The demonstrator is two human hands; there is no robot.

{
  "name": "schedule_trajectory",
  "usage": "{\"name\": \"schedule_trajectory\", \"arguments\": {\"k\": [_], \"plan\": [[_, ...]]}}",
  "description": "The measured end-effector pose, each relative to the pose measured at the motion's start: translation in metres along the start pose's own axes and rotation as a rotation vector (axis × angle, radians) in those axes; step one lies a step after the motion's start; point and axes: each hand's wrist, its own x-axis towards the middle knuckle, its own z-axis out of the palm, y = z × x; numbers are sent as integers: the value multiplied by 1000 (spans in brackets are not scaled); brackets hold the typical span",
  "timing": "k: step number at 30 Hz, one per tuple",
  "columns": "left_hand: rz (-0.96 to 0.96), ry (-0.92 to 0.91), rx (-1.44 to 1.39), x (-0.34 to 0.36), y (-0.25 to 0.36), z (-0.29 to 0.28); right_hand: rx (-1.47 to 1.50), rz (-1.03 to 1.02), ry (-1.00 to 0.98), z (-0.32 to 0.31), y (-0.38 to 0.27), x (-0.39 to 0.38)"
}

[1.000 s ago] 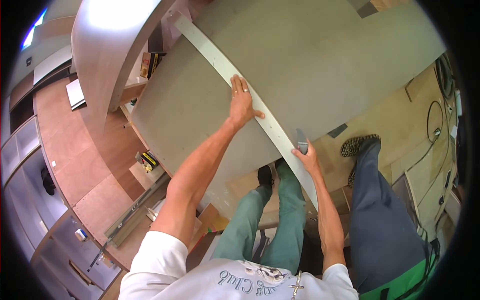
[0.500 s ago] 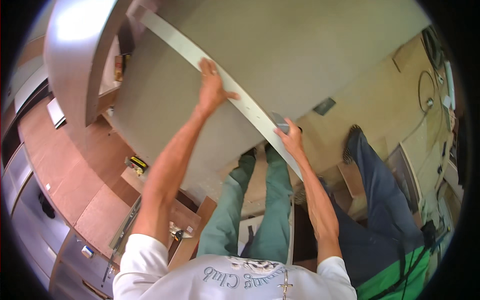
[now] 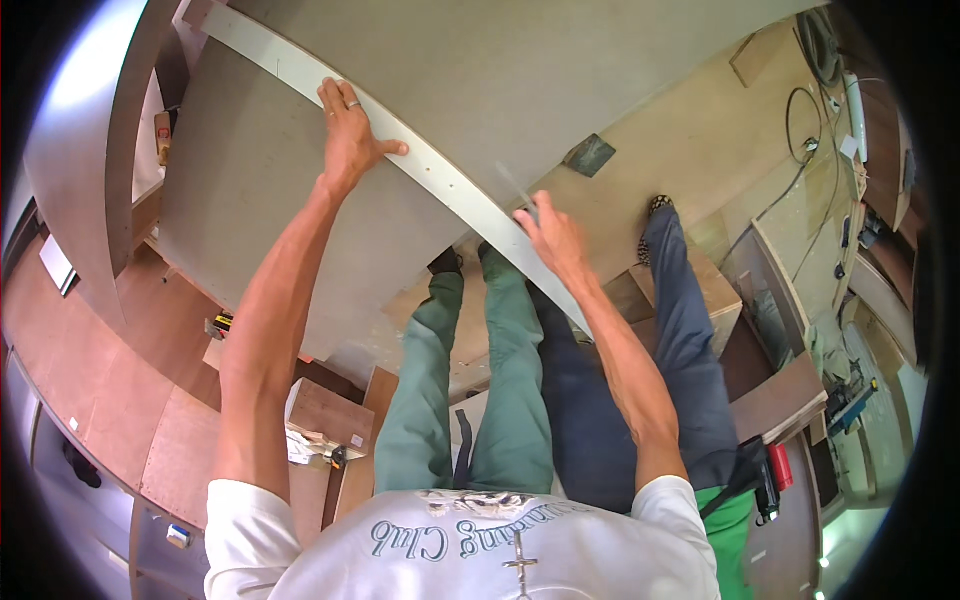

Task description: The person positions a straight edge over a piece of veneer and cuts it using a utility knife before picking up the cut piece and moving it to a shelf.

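A long white strip [image 3: 440, 180] with small dark holes lies slantwise across a big grey-beige sheet [image 3: 270, 150]. My left hand [image 3: 350, 135] rests on the strip's upper part with thumb and fingers spread, pressing it flat. Close to the strip's lower end, my right hand [image 3: 558, 235] is closed around a tool with a thin, pale grey blade [image 3: 514, 182], blurred by motion. Its handle is mostly hidden in the fingers, so the exact kind is unclear. The blade points up and left, beside the strip's right edge.
A person in dark trousers [image 3: 685, 290] and a green top stands close on my right. A dark flat piece [image 3: 590, 155] lies near the sheet's edge. Cables [image 3: 800, 130] run at the right. A curved panel [image 3: 95, 130] and wooden benchtop [image 3: 130, 400] stand left.
My view has shifted, so the sheet and strip sit further left. The right hand's blade has swung from lying at the strip to pointing up-left. My left hand stays on the strip.
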Motion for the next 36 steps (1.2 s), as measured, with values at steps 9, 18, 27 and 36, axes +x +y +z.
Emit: {"name": "schedule_trajectory", "arguments": {"k": [9, 18, 27, 36], "plan": [[2, -49, 27, 3, 3, -5, -183, -181, -99, 19, -36, 38], [-26, -31, 60, 4, -1, -1, -156, -176, -64, 34, -21, 38], [7, -30, -4, 5, -2, -2, -207, -219, -56, 28, -2, 31], [15, 45, 46, 10, -5, 2, -229, -170, -123, 4, 41, -13]]}}
